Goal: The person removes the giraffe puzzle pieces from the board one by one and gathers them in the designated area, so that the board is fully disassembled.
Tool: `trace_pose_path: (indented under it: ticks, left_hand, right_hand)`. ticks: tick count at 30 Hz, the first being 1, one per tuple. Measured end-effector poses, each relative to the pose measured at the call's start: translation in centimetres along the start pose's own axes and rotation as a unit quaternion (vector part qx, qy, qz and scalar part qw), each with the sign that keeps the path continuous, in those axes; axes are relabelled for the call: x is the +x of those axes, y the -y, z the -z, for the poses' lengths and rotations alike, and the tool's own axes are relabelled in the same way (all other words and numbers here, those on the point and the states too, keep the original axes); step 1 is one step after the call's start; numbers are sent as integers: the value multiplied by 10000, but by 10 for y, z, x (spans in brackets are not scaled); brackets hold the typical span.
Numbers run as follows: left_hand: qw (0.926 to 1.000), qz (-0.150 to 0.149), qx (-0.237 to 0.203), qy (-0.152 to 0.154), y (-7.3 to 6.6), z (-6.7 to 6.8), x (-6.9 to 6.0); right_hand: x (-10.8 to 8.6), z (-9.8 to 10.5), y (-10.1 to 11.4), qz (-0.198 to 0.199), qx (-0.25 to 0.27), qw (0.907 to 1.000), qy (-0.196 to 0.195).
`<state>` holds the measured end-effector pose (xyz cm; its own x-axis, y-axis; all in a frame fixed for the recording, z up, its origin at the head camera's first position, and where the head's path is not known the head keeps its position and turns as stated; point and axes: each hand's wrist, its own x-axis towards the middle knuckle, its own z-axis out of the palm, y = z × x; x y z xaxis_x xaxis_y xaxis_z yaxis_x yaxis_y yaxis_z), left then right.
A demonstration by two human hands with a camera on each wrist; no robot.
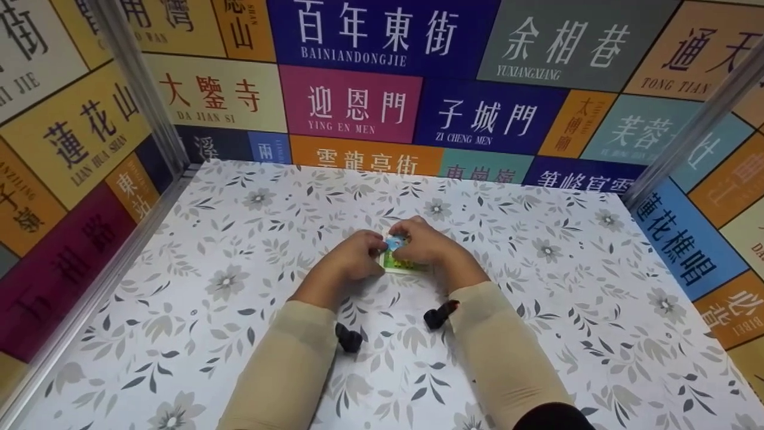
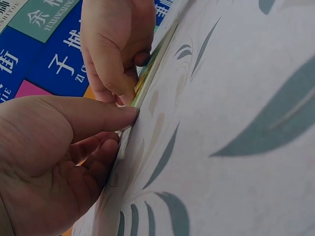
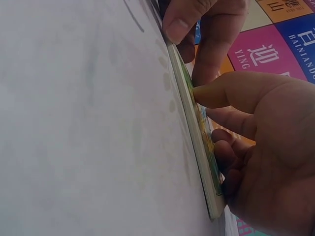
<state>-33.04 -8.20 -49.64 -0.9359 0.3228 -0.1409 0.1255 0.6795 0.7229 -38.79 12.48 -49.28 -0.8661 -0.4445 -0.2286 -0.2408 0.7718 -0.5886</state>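
Note:
A small flat picture board (image 1: 395, 263) with a pale rim and a green, yellow and blue picture lies on the table. At its left side, my left hand (image 1: 360, 254) holds the edge between thumb and curled fingers. My right hand (image 1: 427, 242) bends over the picture from the right, thumb and fingertips pinching at its surface. In the right wrist view the board's thick pale edge (image 3: 197, 142) shows under the right thumb. Whether a separate piece sits between those fingertips is hidden. The left wrist view shows the left thumb (image 2: 125, 116) on the board's edge.
The table (image 1: 239, 334) wears a white cover with grey flowers and leaves. Panels of coloured place-name signs (image 1: 352, 104) stand at the back and both sides, with metal posts (image 1: 149, 89) at the corners. Small black devices (image 1: 348, 338) sit at the wrists.

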Motion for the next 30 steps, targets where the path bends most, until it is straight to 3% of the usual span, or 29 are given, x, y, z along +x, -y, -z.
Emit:
trace_pose_path:
  ticks: [11, 18, 27, 30]
  left_hand:
    - [9999, -36, 97, 6, -1, 1, -3]
    - [9997, -122, 214, 35, -3, 0, -3]
    - [9996, -71, 246, 107, -3, 1, -3]
    - [9995, -38, 299, 101, -2, 1, -3]
  right_hand:
    - [3, -2, 0, 334, 213, 9986, -339]
    - [4, -1, -1, 49, 295, 9978, -592]
    - [1, 2, -1, -163, 423, 9978, -484]
    - [-4, 6, 0, -299, 683, 9959, -519]
